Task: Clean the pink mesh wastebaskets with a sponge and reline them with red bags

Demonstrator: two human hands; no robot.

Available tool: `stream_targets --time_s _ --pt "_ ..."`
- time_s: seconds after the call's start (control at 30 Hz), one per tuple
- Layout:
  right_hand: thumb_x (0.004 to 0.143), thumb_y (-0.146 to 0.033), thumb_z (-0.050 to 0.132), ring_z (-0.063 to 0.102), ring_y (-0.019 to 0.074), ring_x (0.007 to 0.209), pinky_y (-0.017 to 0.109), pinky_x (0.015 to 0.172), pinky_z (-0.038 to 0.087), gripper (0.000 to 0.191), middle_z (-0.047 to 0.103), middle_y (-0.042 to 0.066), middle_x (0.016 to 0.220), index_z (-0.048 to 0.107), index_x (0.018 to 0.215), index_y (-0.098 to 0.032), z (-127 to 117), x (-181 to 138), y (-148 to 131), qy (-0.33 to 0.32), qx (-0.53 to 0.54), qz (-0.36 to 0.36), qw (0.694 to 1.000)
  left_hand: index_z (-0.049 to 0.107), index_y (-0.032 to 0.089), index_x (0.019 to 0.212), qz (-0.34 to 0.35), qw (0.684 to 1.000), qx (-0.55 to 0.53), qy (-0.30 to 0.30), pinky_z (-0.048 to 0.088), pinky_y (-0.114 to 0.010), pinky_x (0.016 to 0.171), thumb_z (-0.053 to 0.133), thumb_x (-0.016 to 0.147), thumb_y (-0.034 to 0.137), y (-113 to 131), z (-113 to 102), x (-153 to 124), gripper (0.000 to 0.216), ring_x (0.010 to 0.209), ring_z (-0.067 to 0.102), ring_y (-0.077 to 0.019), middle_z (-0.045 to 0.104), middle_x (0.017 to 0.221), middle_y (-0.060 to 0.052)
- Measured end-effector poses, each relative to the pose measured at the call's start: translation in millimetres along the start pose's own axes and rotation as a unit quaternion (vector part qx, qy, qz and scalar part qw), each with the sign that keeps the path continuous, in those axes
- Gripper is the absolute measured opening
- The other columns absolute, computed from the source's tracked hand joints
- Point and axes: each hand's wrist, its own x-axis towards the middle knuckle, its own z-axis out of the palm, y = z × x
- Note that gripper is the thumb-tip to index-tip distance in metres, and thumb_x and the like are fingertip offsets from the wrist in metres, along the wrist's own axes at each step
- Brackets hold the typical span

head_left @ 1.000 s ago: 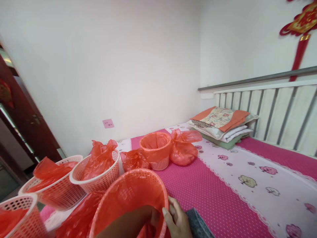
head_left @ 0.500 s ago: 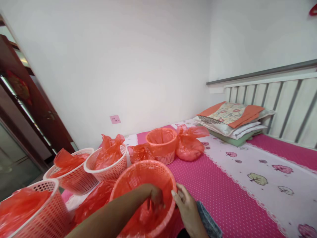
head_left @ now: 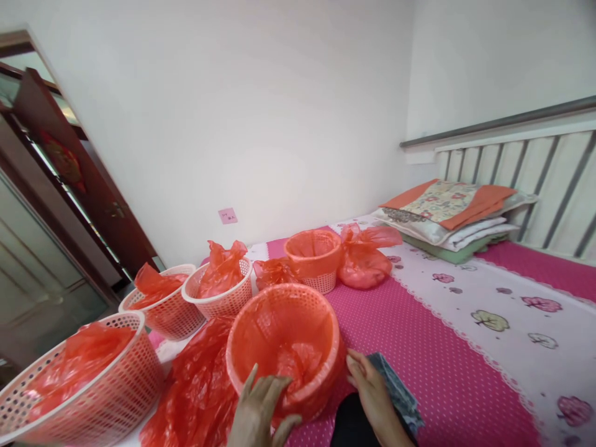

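Note:
A round basket (head_left: pixel 233 347) lined with a red plastic bag (head_left: pixel 298 323) stands in front of me, the bag folded over its rim. My left hand (head_left: pixel 261 403) is at the near rim, fingers spread and thumb apart, holding nothing that I can see. Beside the basket's right wall is my right hand (head_left: pixel 372 397), its fingers curled together; whatever may be between the fingertips is hidden. Loose red plastic bags (head_left: pixel 195 385) lie crumpled left of the basket.
White baskets (head_left: pixel 139 329) with red bags inside stand at the left. Behind are another lined basket (head_left: pixel 321 282) and a knotted red bag (head_left: pixel 365 267). Folded bedding (head_left: pixel 447 217) lies by the white headboard (head_left: pixel 559 167). A pink patterned sheet (head_left: pixel 419 354) covers the bed.
My left hand has come out of the basket to its near rim. My right hand has slipped from the rim to the outer right side. The view has shifted slightly.

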Motion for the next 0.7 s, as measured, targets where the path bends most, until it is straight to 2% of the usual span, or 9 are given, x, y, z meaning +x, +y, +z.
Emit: stream_targets --time_s 0.03,0.1,0.2,0.27,0.37,0.53,0.7 --pt "0.060 -0.081 0.084 0.070 0.0395 0.123 0.051 0.100 0.058 0.077 0.078 0.017 0.125 0.080 0.109 -0.021 2.2 -3.6 1.8 -0.017 0.010 0.006 1.000 0.074 0.031 0.125 -0.007 1.000 0.027 -0.005 0.049 -0.062 0.121 0.071 0.094 0.031 2.3 6.0 1.6 0.031 0.111 0.078 -0.0298 0.085 0.117 -0.005" --pt "0.062 -0.080 0.085 0.071 0.0388 0.121 0.049 0.096 0.059 0.076 0.078 0.017 0.124 0.080 0.111 -0.022 6.7 -10.2 2.7 -0.043 0.037 0.023 0.998 0.078 0.028 0.111 -0.040 0.996 0.076 -0.022 0.056 -0.055 0.107 0.061 0.094 0.014 11.4 9.3 8.4 0.028 0.101 0.077 -0.0288 0.085 0.105 -0.003" --pt "0.061 -0.079 0.088 0.076 0.0358 0.107 0.046 0.089 0.060 0.079 0.080 0.016 0.116 0.078 0.111 -0.020 9.9 -14.1 0.8 -0.072 0.069 0.054 0.994 0.078 0.023 0.100 -0.094 0.986 0.126 -0.063 0.056 -0.048 0.095 0.052 0.094 0.007 27.2 0.1 21.1 0.031 0.101 0.076 -0.0312 0.084 0.100 -0.007" --pt "0.057 -0.077 0.092 0.078 0.0328 0.096 0.045 0.089 0.059 0.083 0.082 0.015 0.106 0.076 0.113 -0.018 9.0 -12.1 -0.9 -0.085 0.097 0.080 0.988 0.078 0.020 0.100 -0.116 0.978 0.145 -0.090 0.053 -0.046 0.096 0.047 0.097 0.008 33.4 -9.5 31.1 0.033 0.101 0.077 -0.0316 0.084 0.100 -0.010" --pt "0.052 -0.074 0.096 0.078 0.0304 0.092 0.044 0.090 0.058 0.085 0.083 0.013 0.094 0.074 0.113 -0.018 6.5 -7.2 -2.9 -0.087 0.144 0.113 0.979 0.077 0.017 0.099 -0.125 0.975 0.149 -0.107 0.050 -0.043 0.095 0.044 0.103 0.018 35.9 -24.9 50.5 0.033 0.098 0.078 -0.0315 0.084 0.098 -0.014" --pt "0.059 -0.076 0.093 0.078 0.0277 0.092 0.041 0.090 0.056 0.073 0.084 0.014 0.097 0.078 0.101 -0.017 2.6 -7.4 -4.9 -0.150 0.146 0.119 0.971 0.077 0.012 0.104 -0.142 0.974 0.146 -0.096 0.050 -0.040 0.085 0.044 0.107 0.035 42.9 -48.3 85.5 0.040 0.104 0.079 -0.0350 0.084 0.105 -0.021" --pt "0.061 -0.077 0.091 0.077 0.0220 0.079 0.035 0.081 0.057 0.069 0.082 0.012 0.085 0.079 0.085 -0.014 6.5 -14.0 -7.0 -0.188 0.144 0.140 0.961 0.079 0.015 0.104 -0.132 0.979 0.123 -0.100 0.050 -0.037 0.088 0.048 0.104 0.039 58.4 -53.3 107.2 0.039 0.107 0.077 -0.0296 0.084 0.113 -0.017"
